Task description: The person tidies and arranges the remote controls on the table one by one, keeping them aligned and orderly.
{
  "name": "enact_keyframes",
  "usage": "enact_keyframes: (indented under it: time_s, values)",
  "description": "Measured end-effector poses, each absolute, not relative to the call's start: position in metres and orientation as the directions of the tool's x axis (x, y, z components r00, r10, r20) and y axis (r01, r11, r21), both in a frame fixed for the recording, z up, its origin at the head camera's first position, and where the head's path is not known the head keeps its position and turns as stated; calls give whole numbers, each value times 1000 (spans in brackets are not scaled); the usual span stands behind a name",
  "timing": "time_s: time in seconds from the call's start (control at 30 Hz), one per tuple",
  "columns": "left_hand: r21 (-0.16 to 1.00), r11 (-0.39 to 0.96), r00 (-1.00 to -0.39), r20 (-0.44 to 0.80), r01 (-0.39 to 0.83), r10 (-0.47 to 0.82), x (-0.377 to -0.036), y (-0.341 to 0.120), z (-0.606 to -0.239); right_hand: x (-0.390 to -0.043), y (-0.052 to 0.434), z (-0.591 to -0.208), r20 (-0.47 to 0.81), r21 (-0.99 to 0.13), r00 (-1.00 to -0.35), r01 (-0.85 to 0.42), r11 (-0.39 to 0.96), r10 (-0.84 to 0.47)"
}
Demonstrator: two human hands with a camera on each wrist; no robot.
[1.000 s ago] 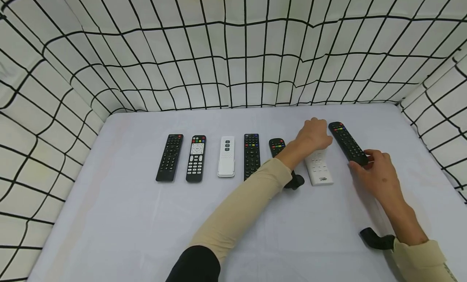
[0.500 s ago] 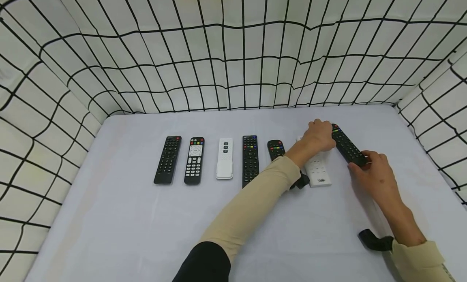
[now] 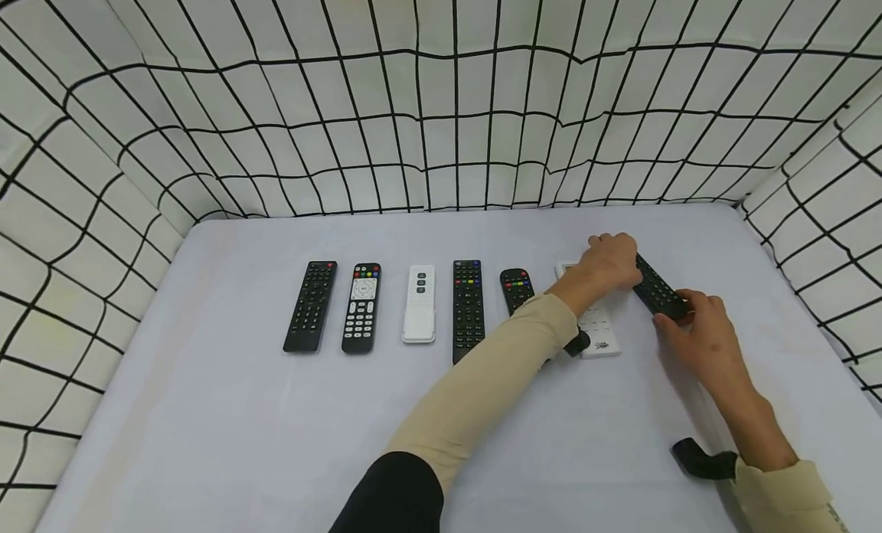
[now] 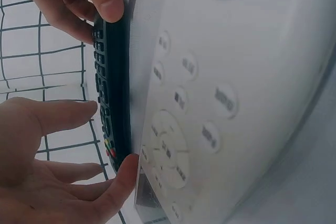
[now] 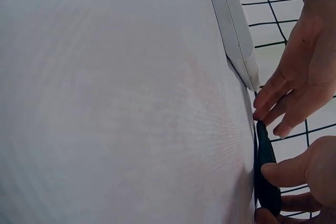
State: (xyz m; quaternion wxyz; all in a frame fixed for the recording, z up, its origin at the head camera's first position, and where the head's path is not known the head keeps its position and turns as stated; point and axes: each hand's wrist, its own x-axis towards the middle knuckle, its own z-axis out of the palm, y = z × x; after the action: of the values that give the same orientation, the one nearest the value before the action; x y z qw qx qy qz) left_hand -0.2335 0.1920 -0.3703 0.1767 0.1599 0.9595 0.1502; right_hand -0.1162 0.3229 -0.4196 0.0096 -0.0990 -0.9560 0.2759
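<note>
On the right of the white table, my right hand (image 3: 706, 341) pinches the near end of a black remote control (image 3: 658, 288), which lies at a slant. My left hand (image 3: 609, 261) reaches across to its far end and covers that end in the head view. In the left wrist view, the left hand's loosely straight fingers (image 4: 58, 171) are spread around the end with the coloured buttons. The right wrist view has the left fingertips at the remote's tip; firm contact is hard to tell. A white remote (image 3: 599, 330) lies under the left wrist, partly hidden.
Left of the hands lie a black remote (image 3: 517, 288) half covered by the left arm, another black remote (image 3: 468, 307), a white one (image 3: 419, 303), and two more dark remotes, one with white keys (image 3: 360, 307). Black wire grid (image 3: 441, 119) borders the table.
My left hand has moved right, from above the white remote to the far end of the black one. My right hand keeps its hold on the near end.
</note>
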Motion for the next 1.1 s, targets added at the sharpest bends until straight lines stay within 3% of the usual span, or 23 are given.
enact_keyframes:
  time_s: [1.1]
  values:
    - [442, 864, -914, -196, 239, 354, -241, 183, -382, -110, 320, -409, 14, -539, -983, 149, 829, 185]
